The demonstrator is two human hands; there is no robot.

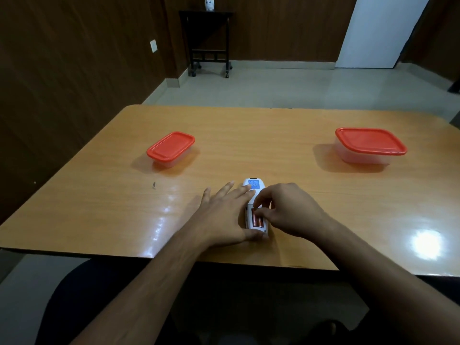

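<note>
A white remote control [254,186] lies face down near the front edge of the wooden table [249,135], with a blue label on its back and its battery bay uncovered. Two copper-coloured batteries [257,221] sit in the bay. My left hand [224,215] rests flat against the remote's left side, fingers straight and thumb at its near end. My right hand [286,210] reaches in from the right with curled fingers, fingertips on the batteries. The remote's middle is hidden by my fingers.
A small clear box with a red lid [171,148] stands at the left of the table. A larger red-lidded box [371,143] stands at the right. Beyond the table are a tiled floor, a dark wheeled side table [206,41] and wood-panelled walls.
</note>
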